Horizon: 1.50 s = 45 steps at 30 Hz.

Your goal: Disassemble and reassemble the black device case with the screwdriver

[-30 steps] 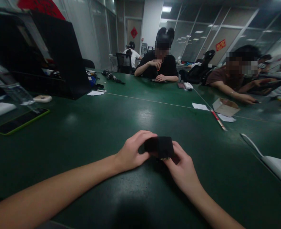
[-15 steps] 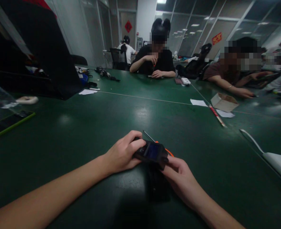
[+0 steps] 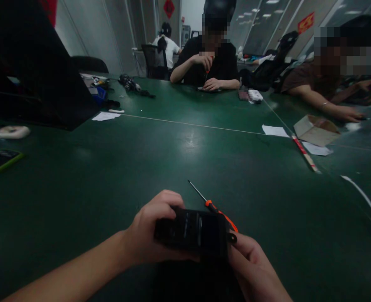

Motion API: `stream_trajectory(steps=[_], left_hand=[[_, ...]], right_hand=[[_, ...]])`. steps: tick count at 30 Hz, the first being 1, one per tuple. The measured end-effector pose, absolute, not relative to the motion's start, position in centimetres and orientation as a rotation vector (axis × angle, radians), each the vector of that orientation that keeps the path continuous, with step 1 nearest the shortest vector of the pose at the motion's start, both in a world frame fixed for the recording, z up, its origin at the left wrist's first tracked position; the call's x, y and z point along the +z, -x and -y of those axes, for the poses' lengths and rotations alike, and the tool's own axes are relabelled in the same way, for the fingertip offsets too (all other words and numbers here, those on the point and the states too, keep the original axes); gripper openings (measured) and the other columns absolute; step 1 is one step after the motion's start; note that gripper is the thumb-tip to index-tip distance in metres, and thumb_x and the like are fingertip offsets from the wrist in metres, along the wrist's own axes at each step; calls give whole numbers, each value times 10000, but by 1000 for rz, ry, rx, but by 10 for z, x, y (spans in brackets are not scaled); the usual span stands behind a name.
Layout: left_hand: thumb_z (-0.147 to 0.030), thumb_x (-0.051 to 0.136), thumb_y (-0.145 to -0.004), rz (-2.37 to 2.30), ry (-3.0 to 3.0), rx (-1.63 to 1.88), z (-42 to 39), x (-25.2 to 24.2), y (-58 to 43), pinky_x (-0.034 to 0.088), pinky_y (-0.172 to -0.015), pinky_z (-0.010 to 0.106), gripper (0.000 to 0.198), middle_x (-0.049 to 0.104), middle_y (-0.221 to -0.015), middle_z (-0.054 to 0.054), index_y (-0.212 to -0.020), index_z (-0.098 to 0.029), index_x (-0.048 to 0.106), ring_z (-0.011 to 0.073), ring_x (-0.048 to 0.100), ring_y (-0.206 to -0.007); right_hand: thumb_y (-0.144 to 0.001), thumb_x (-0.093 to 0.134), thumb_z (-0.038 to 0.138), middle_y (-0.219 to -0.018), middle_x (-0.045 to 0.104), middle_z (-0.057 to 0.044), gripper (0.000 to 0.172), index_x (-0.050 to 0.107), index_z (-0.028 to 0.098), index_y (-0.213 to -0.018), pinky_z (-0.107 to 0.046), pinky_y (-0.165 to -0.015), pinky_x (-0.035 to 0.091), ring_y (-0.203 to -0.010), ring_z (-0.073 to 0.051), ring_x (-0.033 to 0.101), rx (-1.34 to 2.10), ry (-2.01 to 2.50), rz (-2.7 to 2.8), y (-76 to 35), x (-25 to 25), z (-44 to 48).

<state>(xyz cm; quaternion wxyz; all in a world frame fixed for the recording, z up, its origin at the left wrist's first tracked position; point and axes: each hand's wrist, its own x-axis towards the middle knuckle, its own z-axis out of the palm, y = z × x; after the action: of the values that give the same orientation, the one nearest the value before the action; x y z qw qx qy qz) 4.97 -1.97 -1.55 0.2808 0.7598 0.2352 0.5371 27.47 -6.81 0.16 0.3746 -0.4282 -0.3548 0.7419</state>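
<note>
Left hand (image 3: pixel 147 239) fingers curled gripping the left end of a small black boxy plastic device (image 3: pixel 193 232) held low centre over the dark green table (image 3: pixel 110 167), right hand (image 3: pixel 254 268) fingers pinching its right end, orange-handled thin screwdriver (image 3: pixel 213 206) lying at 1 o'clock just behind.

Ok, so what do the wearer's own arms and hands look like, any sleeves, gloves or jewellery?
Both are bare. The left hand and its forearm show no sleeve, glove, watch or ring as far as the frame reaches. The right hand is likewise ungloved, with no ring or band visible. No cables or markings on either.
</note>
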Motion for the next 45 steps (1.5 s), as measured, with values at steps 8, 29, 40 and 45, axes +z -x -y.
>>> stream_trajectory(steps=[8, 29, 40, 45], left_hand=[[-311, 889, -590, -714, -2011, 1334, 20, -9, -53, 483, -913, 374, 812, 607, -1154, 92, -1283, -252, 470, 262, 607, -1023], [-254, 825, -696, -726, -1670, 1374, 28, -3, -64, 462, -919, 342, 448, 656, -1074, 67, -1065, -218, 573, 219, 619, -1007], [-311, 747, -781, -747, -1619, 1009, 23, 0, -64, 452, -971, 366, 520, 648, -1218, 83, -1262, -216, 572, 245, 609, -1115], [-275, 742, -780, -838, -1775, 927, 22, 7, -64, 478, -936, 342, 490, 681, -1206, 76, -1248, -223, 605, 227, 641, -1074]], right_hand=[[-720, 790, 422, -833, 726, -63, 258, 747, 201, -846, -270, -603, 500, -791, -230, 683, 1702, 1012, 1110, -273, 18, 59], [-774, 768, 378, -904, 745, -68, 225, 775, 203, -915, -266, -619, 496, -809, -220, 686, 1759, 965, 1080, -274, 18, 58], [-892, 630, 452, -779, 706, -15, 265, 751, 216, -899, -239, -684, 475, -689, -157, 613, 1691, 1028, 1082, -279, 19, 55], [-949, 537, 463, -1103, 681, -55, 325, 717, 222, -1073, -327, -953, 414, -1024, -225, 591, 1506, 1082, 1362, -280, 17, 51]])
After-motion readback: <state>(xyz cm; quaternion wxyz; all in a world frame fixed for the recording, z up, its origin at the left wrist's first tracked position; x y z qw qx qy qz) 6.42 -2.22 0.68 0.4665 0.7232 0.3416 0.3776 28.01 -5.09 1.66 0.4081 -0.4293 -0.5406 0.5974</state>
